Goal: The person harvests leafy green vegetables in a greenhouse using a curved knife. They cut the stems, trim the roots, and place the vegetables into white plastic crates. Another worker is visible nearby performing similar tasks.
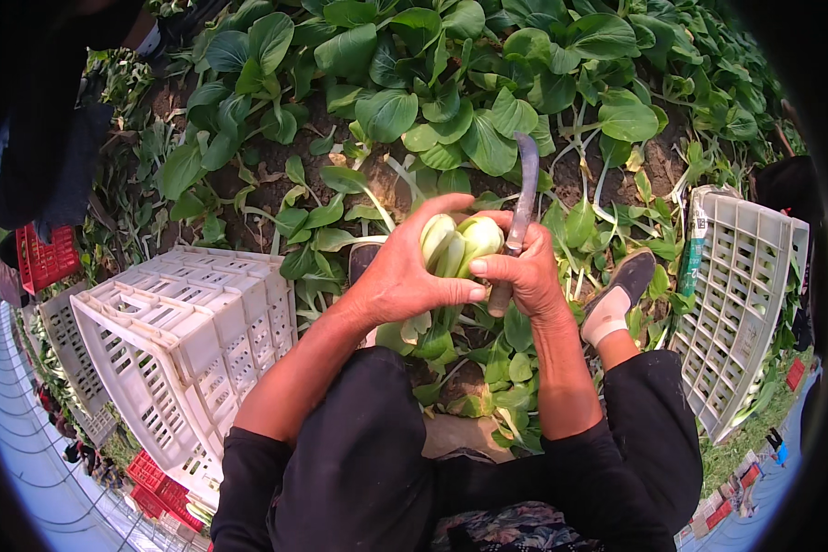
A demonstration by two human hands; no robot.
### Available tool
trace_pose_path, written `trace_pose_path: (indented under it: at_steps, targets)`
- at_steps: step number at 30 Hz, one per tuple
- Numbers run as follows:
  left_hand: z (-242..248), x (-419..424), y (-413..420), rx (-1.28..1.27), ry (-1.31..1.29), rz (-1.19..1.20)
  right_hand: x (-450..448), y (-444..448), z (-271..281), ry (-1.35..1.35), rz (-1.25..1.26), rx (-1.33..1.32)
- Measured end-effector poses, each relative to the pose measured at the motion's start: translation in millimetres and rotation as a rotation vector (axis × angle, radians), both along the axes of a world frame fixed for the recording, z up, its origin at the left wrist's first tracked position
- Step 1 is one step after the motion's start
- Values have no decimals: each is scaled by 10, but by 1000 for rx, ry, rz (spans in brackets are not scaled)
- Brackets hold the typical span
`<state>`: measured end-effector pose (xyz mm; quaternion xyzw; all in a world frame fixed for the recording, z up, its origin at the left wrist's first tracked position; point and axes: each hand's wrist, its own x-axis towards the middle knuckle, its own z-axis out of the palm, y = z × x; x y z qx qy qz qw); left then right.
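My left hand (414, 265) is curled around the left side of a pale green head of bok choy (461, 245), its thumb stretched across the front. My right hand (524, 265) holds a curved knife (526, 186), blade pointing up and away from me, wooden handle under the palm. The fingers and thumb of that hand also touch the right side of the bok choy. The stem bases face up toward the camera, and the leaves (436, 343) hang below my hands. Loose leaves and cut stalks lie on the soil around.
Growing bok choy (455, 103) fills the ground ahead. An upturned-looking white plastic crate (214, 303) stands at left; another white crate (738, 310) with greens stands at right. My shoe (628, 276) rests among leaves. Red crates (48, 255) and people are farther off.
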<state>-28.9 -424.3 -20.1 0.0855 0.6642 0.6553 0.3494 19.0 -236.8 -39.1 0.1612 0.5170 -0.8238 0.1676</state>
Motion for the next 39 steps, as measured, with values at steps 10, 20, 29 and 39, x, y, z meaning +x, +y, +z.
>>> trace_pose_path:
  at_steps: [10, 20, 29, 39]
  targets:
    - [-129, -689, 779, -802, 493, -766, 189, 428, -889, -230, 140, 509]
    - [-420, -1712, 194, -1108, 717, -538, -297, 274, -1027, -13, 90, 570]
    - [-795, -1319, -78, -1066, 803, -414, -941, 130, -1299, 52, 90, 880]
    - [-825, -1475, -123, -970, 1032, -394, -699, 42, -1157, -143, 117, 611]
